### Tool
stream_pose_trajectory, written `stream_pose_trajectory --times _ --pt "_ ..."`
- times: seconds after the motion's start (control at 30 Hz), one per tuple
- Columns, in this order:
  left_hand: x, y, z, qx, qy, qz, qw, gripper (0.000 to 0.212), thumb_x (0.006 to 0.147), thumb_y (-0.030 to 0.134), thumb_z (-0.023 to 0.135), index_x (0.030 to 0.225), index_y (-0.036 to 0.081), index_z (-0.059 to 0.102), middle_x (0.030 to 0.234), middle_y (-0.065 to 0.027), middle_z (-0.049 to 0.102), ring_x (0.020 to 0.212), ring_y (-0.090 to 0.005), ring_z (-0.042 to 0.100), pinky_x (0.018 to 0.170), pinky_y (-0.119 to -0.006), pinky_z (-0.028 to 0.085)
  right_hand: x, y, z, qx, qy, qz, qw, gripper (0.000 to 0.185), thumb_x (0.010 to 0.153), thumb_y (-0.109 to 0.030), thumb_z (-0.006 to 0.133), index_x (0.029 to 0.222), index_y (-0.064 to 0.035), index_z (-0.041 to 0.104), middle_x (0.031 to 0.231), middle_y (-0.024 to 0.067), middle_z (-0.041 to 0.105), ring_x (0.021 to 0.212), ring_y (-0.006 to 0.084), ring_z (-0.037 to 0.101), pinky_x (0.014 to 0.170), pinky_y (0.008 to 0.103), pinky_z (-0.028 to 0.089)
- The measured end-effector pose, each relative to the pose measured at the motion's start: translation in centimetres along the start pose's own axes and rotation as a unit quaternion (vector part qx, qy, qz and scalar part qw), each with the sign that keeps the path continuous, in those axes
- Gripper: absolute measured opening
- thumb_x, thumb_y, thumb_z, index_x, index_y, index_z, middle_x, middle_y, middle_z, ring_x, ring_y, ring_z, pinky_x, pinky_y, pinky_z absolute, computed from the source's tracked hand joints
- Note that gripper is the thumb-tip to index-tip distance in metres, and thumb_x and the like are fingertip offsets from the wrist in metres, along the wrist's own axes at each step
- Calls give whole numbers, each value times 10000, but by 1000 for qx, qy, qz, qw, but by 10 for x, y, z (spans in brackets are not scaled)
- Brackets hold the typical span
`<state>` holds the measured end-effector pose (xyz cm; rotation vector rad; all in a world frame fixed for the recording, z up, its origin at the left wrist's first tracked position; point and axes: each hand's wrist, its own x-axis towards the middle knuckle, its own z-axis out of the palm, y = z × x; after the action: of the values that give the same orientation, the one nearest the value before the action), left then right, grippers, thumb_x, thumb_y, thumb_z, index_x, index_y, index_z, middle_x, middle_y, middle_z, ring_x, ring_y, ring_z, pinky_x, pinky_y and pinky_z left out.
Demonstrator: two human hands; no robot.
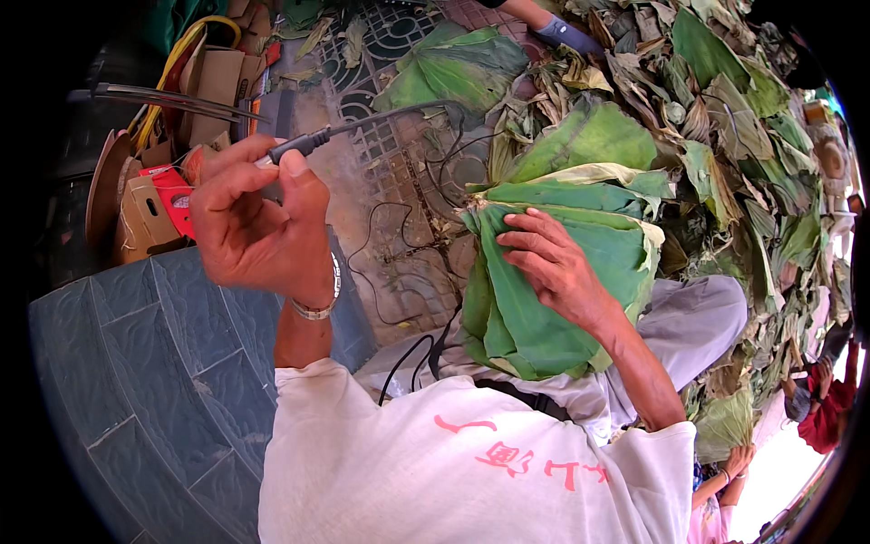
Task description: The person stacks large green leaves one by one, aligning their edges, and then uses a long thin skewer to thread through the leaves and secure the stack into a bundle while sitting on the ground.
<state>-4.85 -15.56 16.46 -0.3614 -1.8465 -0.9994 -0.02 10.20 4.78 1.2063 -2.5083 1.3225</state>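
Note:
Raised at the left, my left hand (262, 217) pinches a black cable connector (299, 145) with a pale metallic tip between thumb and fingers. Its black cable (380, 117) runs right, then loops down toward the ground. A stack of large green lotus-like leaves (564, 299) lies on my lap, folded and gathered to a point at its upper left. My right hand (550, 262) rests palm down on the top leaf near that point, fingers slightly bent. Whether the leaves are tied there cannot be made out.
Dried leaves (727, 177) are heaped along the right, with a person's sleeved arm (567, 37) at their top edge. Another person's hands (739, 460) hold a leaf at lower right. Cardboard boxes (146, 211) and black cable ties (177, 102) are at left, above blue-grey tiles (156, 353).

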Motion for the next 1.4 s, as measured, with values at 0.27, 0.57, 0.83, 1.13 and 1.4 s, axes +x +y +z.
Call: stream_pose_trajectory --times 0.27,0.57,0.83,1.13,1.4 --pt "40 56 0 -2 -73 162 984 220 729 -35 677 867 24 516 853 -199 644 694 -237 673 643 -332 604 53 -31 -17 173 207 202 942 299 778 -48 705 1051 -16 587 918 115 625 789 200 616 692 323 500" --pt "59 46 63 -128 -172 138 967 587 751 124 777 1241 21 470 1125 -208 593 974 -281 632 857 -364 517 140 -19 -65 485 163 163 844 433 999 -323 417 944 65 601 736 98 646 631 156 621 597 277 516" --pt "22 -23 101 -49 -364 -33 929 134 903 99 590 963 -13 633 627 -45 516 557 -91 460 518 -243 389 98 13 -171 506 286 0 814 413 1015 -325 352 939 12 577 799 152 648 905 288 635 848 357 491" --pt "14 -107 64 73 -356 -99 926 106 881 82 592 945 -2 594 761 -188 604 645 -332 584 592 -338 449 -123 121 -352 542 515 -34 663 212 938 -80 478 923 116 556 948 240 631 1016 367 586 917 414 500" --pt "21 -151 50 149 -365 -82 915 82 877 67 581 909 -8 577 731 -210 555 605 -326 471 586 -327 426 -366 136 -378 483 597 -23 639 265 947 -82 417 1030 151 511 1018 263 607 973 369 603 909 444 508"
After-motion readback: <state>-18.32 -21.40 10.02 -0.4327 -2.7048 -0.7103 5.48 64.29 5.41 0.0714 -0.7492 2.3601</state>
